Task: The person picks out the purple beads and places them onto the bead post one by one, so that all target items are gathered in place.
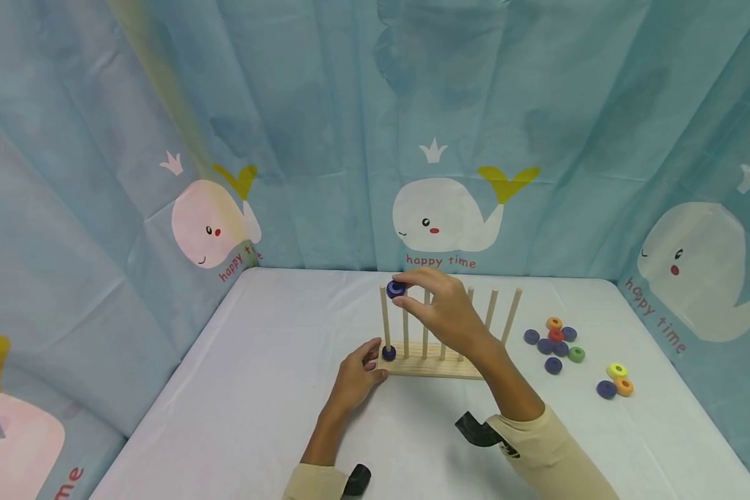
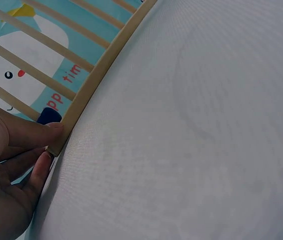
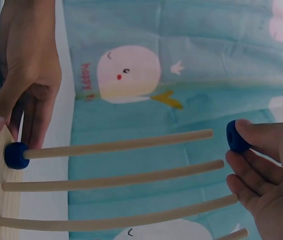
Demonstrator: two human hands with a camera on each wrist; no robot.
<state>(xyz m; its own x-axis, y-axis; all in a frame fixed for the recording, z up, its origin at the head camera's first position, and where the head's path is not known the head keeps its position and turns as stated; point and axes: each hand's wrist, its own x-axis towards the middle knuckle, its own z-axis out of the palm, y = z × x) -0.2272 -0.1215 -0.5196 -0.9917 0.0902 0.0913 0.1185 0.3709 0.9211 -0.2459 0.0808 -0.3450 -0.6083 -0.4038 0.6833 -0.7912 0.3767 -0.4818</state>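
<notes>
My right hand [image 1: 446, 316] pinches a dark blue ring [image 3: 236, 141] between thumb and fingers. It holds the ring near the top of the leftmost peg [image 3: 121, 145], apart from the tip in the right wrist view. A second blue ring [image 1: 389, 353] sits at the foot of that peg. My left hand [image 1: 354, 378] grips the left end of the wooden peg rack [image 1: 437, 370], thumb and fingers about its corner in the left wrist view. Several upright pegs stand in a row on the rack, some partly hidden behind my right hand and forearm.
Loose rings lie on the white table [image 1: 287, 375] right of the rack: several blue ones [image 1: 553, 365], a red one [image 1: 556, 335], a green one [image 1: 576, 355], a yellow one [image 1: 617, 370] and orange ones [image 1: 624, 387]. A blue whale-print curtain [image 1: 325, 208] hangs behind.
</notes>
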